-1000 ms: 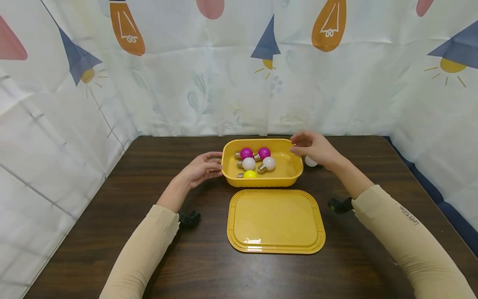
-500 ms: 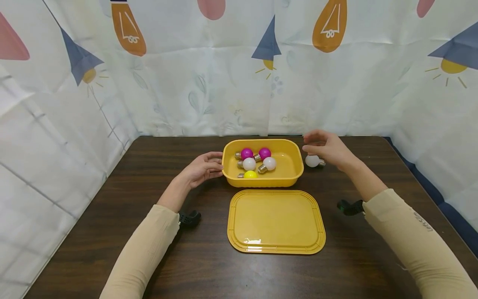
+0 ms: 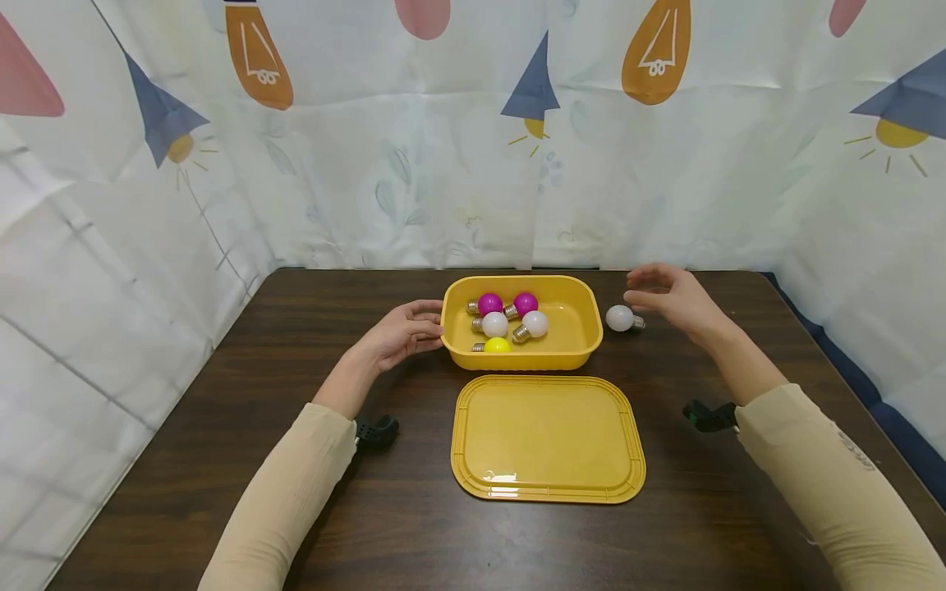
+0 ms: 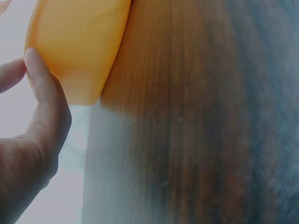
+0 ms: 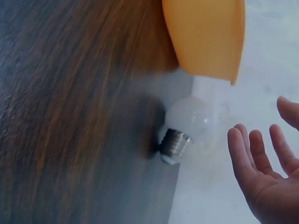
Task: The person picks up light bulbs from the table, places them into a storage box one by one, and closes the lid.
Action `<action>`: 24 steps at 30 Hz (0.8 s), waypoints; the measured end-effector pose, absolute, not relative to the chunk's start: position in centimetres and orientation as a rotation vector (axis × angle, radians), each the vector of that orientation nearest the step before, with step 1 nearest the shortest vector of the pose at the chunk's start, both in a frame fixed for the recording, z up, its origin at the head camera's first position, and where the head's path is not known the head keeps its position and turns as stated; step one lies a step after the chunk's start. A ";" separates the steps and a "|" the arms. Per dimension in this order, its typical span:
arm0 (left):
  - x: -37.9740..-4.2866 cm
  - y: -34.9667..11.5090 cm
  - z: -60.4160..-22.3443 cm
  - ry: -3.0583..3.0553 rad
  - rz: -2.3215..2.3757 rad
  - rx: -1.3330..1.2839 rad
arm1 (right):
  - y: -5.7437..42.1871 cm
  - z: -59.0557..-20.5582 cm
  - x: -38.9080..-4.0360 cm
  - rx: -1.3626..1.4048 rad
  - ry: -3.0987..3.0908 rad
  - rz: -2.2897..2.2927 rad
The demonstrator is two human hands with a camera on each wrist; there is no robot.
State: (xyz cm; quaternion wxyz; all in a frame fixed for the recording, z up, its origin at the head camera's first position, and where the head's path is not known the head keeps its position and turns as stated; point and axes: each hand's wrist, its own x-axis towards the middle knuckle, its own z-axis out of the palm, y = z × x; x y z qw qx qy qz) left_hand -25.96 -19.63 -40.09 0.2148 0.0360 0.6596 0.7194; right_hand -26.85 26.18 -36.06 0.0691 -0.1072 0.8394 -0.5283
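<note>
Head view: the left hand (image 3: 402, 332) touches the near-left end of a yellow tub (image 3: 521, 361) with its fingertips, the fingers loosely bent and slightly apart. The left wrist view shows two of these fingers against the tub's rim. To the right of the left fingers, inside the tub, lie two magenta bulbs (image 3: 489, 304), two white bulbs (image 3: 535, 323) and a yellow bulb (image 3: 498, 345), the yellow one nearest the person.

The right hand (image 3: 676, 300) hangs beyond the tub's right end, its fingers apart and relaxed, holding nothing. A loose white bulb (image 3: 619, 318) lies on its side just short of the right fingertips, untouched, its metal base turned right. In the right wrist view a gap shows between bulb and fingers.

Nearer the person than both sets of fingers, and between them, a flat yellow lid (image 3: 548, 439) rests on the dark wooden surface (image 3: 414, 525).
</note>
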 end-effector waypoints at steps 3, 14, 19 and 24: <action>-26.0 -19.6 -40.1 1.830 1.995 0.098 | 26.6 -36.4 -26.9 -0.297 2.520 -1.604; -26.0 -19.7 -40.2 1.830 1.997 0.094 | 27.7 -37.1 -27.0 -0.287 2.566 -1.479; -26.0 -19.6 -40.1 1.828 1.994 0.094 | 28.0 -37.6 -27.0 -0.274 2.583 -1.430; -25.9 -19.6 -40.0 1.829 1.990 0.096 | 28.1 -38.0 -27.2 -0.271 2.578 -1.432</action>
